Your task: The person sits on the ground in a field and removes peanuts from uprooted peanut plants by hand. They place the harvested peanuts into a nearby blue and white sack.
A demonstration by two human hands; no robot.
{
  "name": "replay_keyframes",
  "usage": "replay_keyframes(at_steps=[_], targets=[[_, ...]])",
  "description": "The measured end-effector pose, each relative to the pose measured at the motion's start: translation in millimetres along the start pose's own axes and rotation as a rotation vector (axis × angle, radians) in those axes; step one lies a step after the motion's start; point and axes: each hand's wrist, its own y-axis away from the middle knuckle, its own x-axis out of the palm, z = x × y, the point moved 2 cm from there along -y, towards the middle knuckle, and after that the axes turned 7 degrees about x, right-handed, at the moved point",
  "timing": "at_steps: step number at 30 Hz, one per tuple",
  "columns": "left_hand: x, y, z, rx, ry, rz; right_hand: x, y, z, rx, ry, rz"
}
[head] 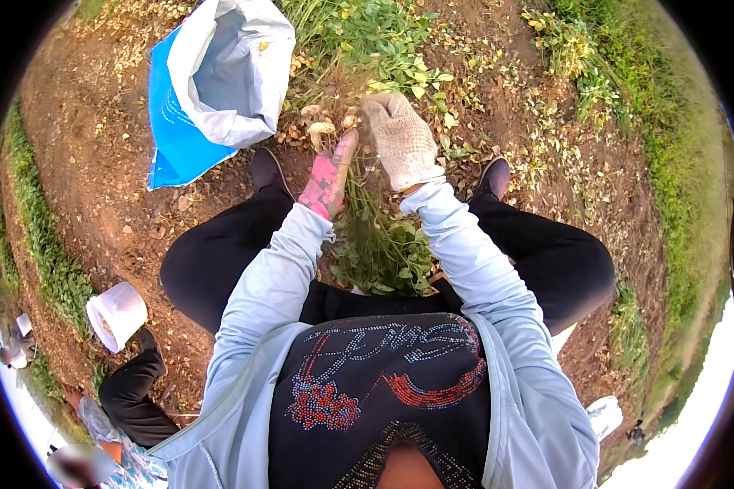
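Observation:
My left hand (pixel 327 177), in a stained glove with a pink pattern, is at a cluster of peanut pods (pixel 320 128). The pods lie against its fingers and thumb tip, and its fingertips are partly hidden. Close by on the right, my right hand (pixel 400 140) wears a beige knitted glove and is closed in a fist around the root end of a peanut plant (pixel 394 260). The plant's stems pass between my hands, and its leaves lie between my legs. What the right fingers enclose is largely hidden.
An open blue-and-white woven sack (pixel 192 131) stands beyond my left foot. Pulled peanut plants (pixel 373 36) lie ahead, with loose pods (pixel 150 46) on the soil at far left. At left are a white bucket (pixel 117 315) and another person's leg (pixel 134 391). Grass (pixel 667 153) borders the right.

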Motion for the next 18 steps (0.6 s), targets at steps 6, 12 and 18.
replay_keyframes(at_steps=[6,12,18], targets=[[-5,-6,11,0.03,0.074,0.121,-6,9,1,0.408,-0.585,0.231],[-1,2,8,-0.115,0.411,0.171,-17,-11,-59,0.535,-1.731,0.475],[-3,-1,9,-0.056,0.267,0.125,-39,8,-27,0.435,-0.61,0.367]])
